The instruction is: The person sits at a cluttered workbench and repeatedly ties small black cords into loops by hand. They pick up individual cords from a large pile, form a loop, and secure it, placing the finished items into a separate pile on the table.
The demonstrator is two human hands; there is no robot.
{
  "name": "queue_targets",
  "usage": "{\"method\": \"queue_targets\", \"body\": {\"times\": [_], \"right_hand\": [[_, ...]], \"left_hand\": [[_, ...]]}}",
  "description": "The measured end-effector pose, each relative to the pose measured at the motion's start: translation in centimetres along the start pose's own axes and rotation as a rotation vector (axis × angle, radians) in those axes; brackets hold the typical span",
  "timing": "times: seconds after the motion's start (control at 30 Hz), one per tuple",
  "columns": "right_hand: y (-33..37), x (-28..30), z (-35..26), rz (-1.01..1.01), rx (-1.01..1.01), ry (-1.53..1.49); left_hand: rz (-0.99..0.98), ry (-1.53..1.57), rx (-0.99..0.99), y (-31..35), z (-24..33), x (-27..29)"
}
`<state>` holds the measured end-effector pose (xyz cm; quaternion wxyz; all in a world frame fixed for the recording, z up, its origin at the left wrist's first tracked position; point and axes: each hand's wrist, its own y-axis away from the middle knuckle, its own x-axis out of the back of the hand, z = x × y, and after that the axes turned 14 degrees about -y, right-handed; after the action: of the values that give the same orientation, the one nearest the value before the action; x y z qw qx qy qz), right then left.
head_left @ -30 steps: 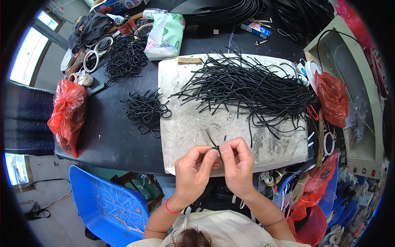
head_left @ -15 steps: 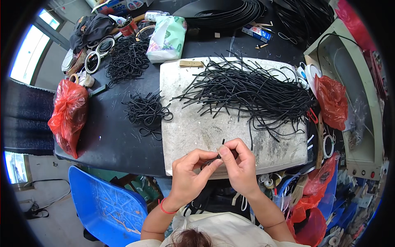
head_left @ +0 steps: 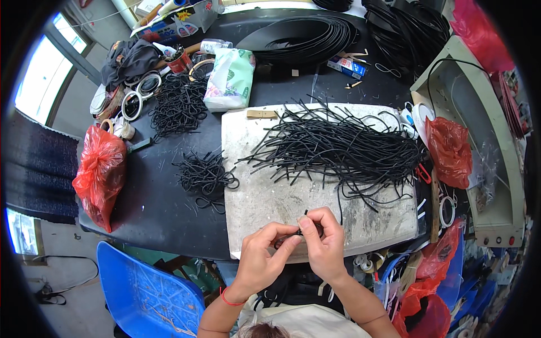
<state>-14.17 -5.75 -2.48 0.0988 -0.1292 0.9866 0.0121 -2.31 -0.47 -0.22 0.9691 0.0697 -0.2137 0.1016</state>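
Close together over the near edge of the pale board, my two hands pinch one short black cord. My left hand grips it between thumb and fingers. On the other side, my right hand has its thumb and index finger pressed on the cord, whose tip pokes up between them. Fingers hide most of its length. Beyond the hands, a big heap of straight black cord pieces spreads over the board. Left of the board lies a small pile of looped black cords.
A larger looped cord pile lies farther back beside a green tissue pack. Red plastic bags stand at both sides. Coiled black strips lie at the back. A blue plastic chair is at lower left.
The view has tilted, so the table and its things sit lower in the picture. Both hands keep nearly the same pinch on the cord.
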Motion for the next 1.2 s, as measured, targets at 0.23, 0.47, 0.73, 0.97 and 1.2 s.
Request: {"method": "queue_targets", "body": {"times": [0.23, 0.47, 0.73, 0.97, 1.2], "right_hand": [[0.5, -0.9, 0.1, 0.068, -0.099, -0.061], [-0.4, -0.6, -1.5, -0.036, -0.165, -0.045], [-0.7, 0.6, -2.2, -0.242, -0.438, -0.236], [-0.6, 0.2, -0.5, -0.243, 0.449, 0.318], [-0.8, 0.4, -1.4, -0.190, -0.281, -0.174]], "left_hand": [[0.164, -0.128, -0.026, 1.2, 0.2, -1.1], [0.242, -0.193, -0.142, 0.7, 0.1, -1.0], [0.025, 0.317, 0.085, 0.6, -1.0, 1.0], [-0.353, 0.932, 0.397, -0.2, -1.9, 1.0], [0.047, 0.569, 0.241, 0.2, -0.5, 0.1]]}}
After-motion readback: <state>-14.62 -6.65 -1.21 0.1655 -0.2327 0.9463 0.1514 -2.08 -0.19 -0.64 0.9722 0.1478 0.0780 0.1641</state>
